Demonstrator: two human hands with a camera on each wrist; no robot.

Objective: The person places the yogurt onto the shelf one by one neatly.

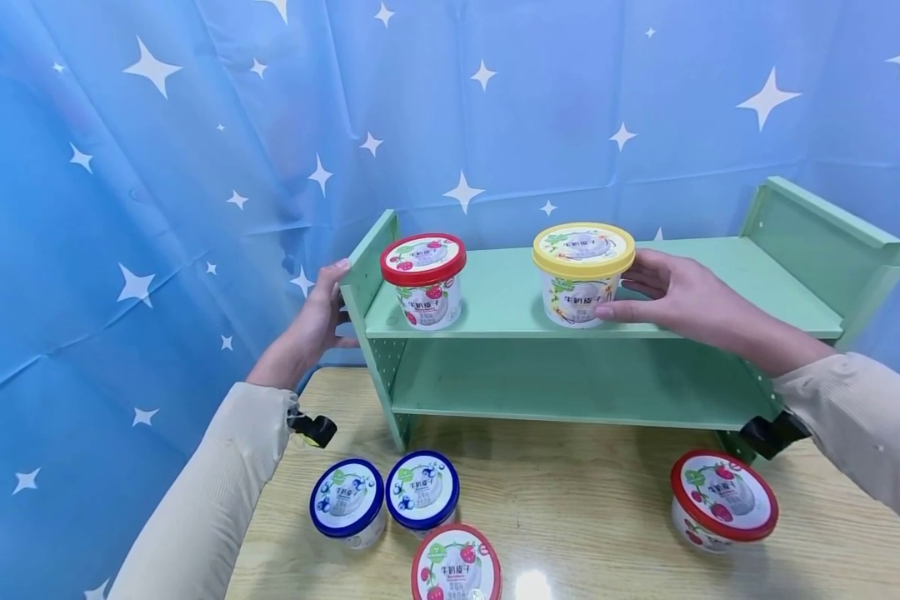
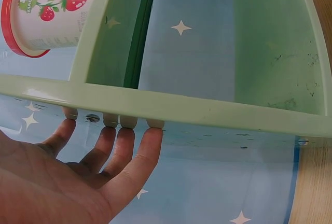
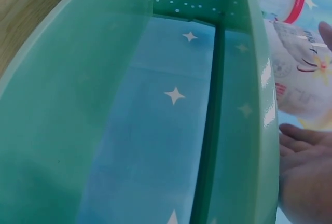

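Note:
A yellow-lidded ice cream tub (image 1: 581, 275) stands upright at the front of the green shelf's top board (image 1: 495, 287). My right hand (image 1: 682, 296) holds it from the right, thumb at its front and fingers at the far side. Part of this hand (image 3: 308, 177) shows beside the tub in the right wrist view. My left hand (image 1: 311, 321) touches the shelf's left side panel (image 1: 375, 267) from outside. In the left wrist view, spread fingertips (image 2: 148, 146) press on that panel. A red-lidded strawberry tub (image 1: 427, 283) stands at the top board's left end.
On the wooden table (image 1: 570, 508) before the shelf are two blue-lidded tubs (image 1: 347, 500), a red-lidded tub (image 1: 456, 567) at the front edge of view, and another red-lidded tub (image 1: 723, 500) at right. The shelf's lower board (image 1: 570, 379) runs beneath. A starry blue curtain (image 1: 420, 108) hangs behind.

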